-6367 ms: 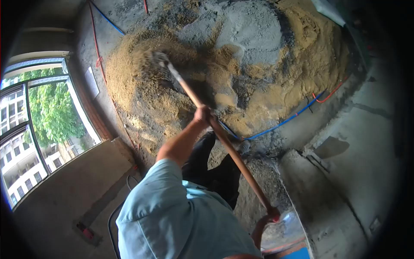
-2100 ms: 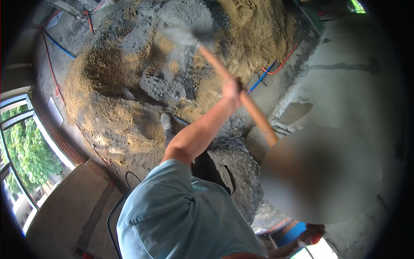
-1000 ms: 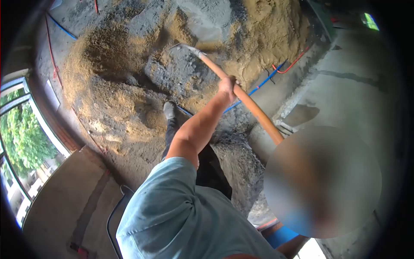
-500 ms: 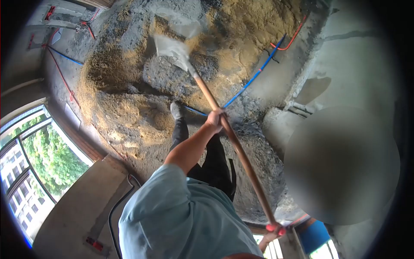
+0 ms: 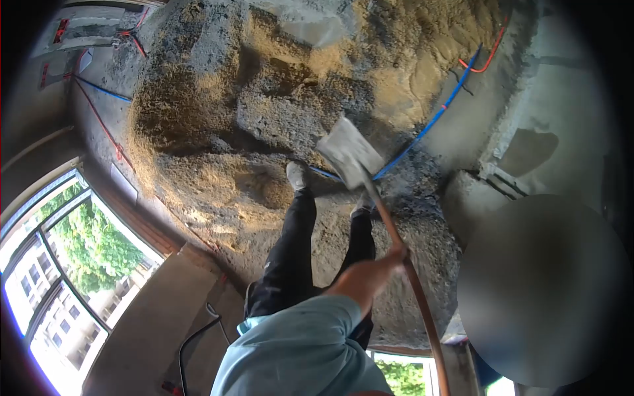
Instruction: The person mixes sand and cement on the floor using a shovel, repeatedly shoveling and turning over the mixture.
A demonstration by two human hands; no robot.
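Note:
The shovel (image 5: 416,290) crosses the view at a slant, its wooden shaft running out at the bottom edge. My left hand (image 5: 395,259) is closed around the middle of the shaft. The pale metal blade (image 5: 350,150) is in front of my shoes, near the lower edge of the pile, with no heaped load visible on it. My right hand is out of view. The large pile of yellow sand and grey mix (image 5: 277,105) spreads ahead of me, with a hollow in its middle.
A blue pipe (image 5: 429,125) and a red pipe (image 5: 492,59) curve along the pile's right side. Windows (image 5: 92,244) stand at left. A black cable (image 5: 181,356) lies at lower left. A grey blurred disc (image 5: 541,290) covers the right side. My shoes (image 5: 297,175) stand at the pile's edge.
The shovel blade has come down from over the pile's middle to near my feet. My left hand has moved right and down with the shaft. My right hand has left the view.

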